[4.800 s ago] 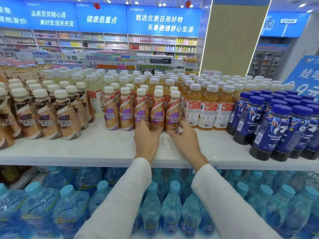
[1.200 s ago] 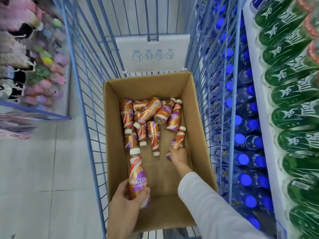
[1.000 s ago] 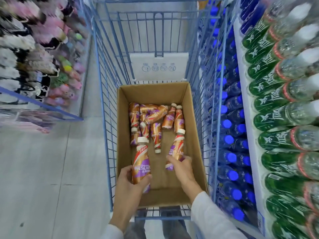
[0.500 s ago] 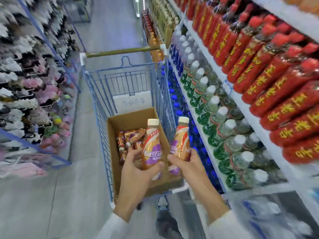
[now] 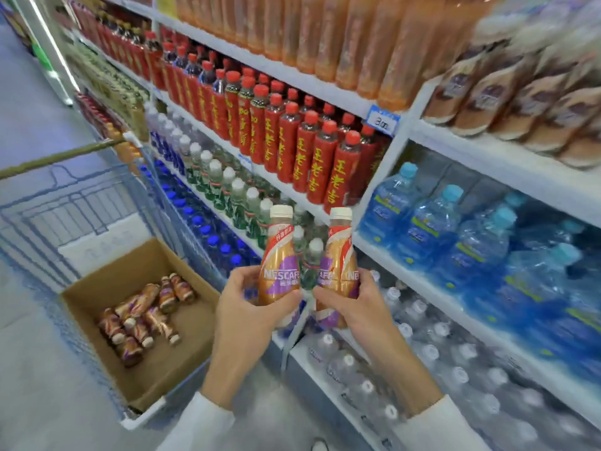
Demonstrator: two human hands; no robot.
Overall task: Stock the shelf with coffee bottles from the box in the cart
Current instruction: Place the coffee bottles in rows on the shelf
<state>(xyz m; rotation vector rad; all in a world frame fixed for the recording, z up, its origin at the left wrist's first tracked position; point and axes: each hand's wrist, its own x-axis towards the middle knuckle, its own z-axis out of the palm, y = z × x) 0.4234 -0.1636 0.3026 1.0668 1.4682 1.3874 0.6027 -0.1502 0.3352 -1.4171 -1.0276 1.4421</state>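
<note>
The shelving (image 5: 403, 148) fills the right and upper part of the frame, tiers of red-labelled bottles (image 5: 312, 151), pale blue water bottles (image 5: 455, 242) and, at the upper right, a blurred row of brown coffee bottles (image 5: 507, 102) on a white shelf. At lower left the blue wire cart (image 5: 48, 203) carries an open cardboard box (image 5: 182, 359) with about ten spare coffee bottles (image 5: 143, 317) lying loose on their sides. At centre frame the left hand (image 5: 250, 307) wraps its grip around the lower body of one upright coffee bottle (image 5: 279, 265), and the right hand (image 5: 354, 304) holds a second coffee bottle (image 5: 338, 262) likewise, caps up, the two nearly touching. The matching row lies above and to the right, so the right hand is probably nearer; both long axes already stand vertical for setting down.
</note>
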